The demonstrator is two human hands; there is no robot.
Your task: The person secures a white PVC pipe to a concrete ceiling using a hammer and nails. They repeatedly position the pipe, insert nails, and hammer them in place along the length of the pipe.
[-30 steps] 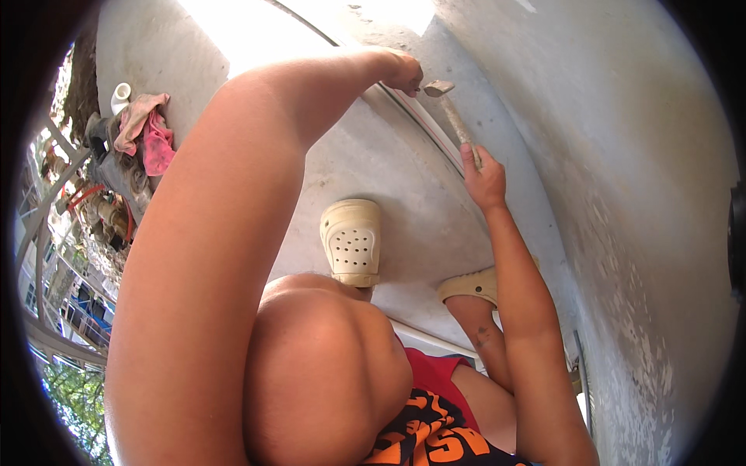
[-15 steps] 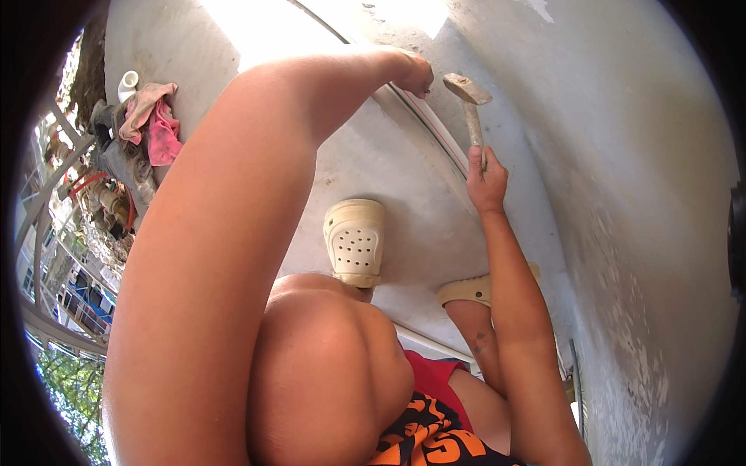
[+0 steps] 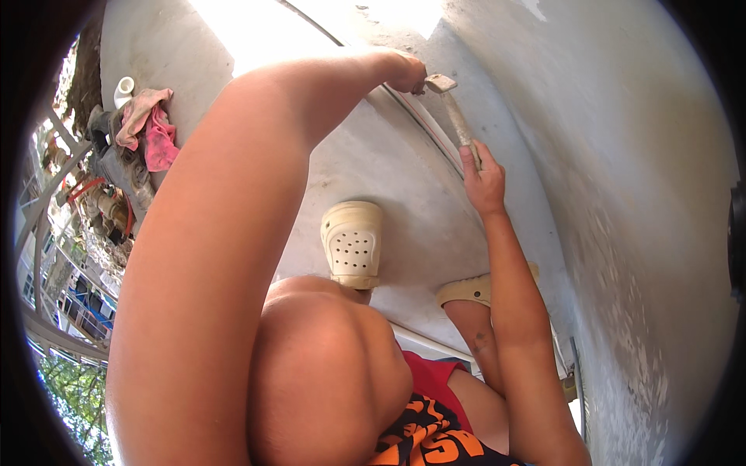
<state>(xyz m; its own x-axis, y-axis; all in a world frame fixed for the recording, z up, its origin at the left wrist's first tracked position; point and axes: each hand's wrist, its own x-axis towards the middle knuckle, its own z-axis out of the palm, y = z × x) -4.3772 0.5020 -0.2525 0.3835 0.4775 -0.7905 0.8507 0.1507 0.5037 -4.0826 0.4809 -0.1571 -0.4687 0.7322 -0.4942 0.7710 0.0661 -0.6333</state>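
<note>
The person crouches on a pale concrete floor [image 3: 404, 179] beside a grey plastered wall [image 3: 622, 194], both arms stretched forward. The right hand [image 3: 483, 177] is closed around the lower end of a hammer [image 3: 454, 116], whose handle runs up and to the left to a blocky head at the top. The head sits just beside the left hand [image 3: 408, 74], close to a thin white pipe [image 3: 423, 124] that runs along the foot of the wall. The left hand is curled shut with its fingertips pressed near the pipe. It seems to pinch something small there, but what it holds is too small to tell.

The hammer looks top-heavy: most of its weight is probably in the head, while the handle is stiff and dusty, coated in a pale film that could make it a little slick. The hold at the far end of the handle suits swinging, since it gives reach and leverage. A hold nearer the head would give finer control for light taps so close to the other hand's fingers. The pipe looks light, thin-walled and likely brittle, so a stray blow could crack it.

A cream clog [image 3: 352, 245] rests flat on the floor between the arms, and a second clog [image 3: 466, 291] shows partly behind the right forearm. Far to the left, a pink rag [image 3: 151, 128] lies over a heap of fittings at the floor's edge.
</note>
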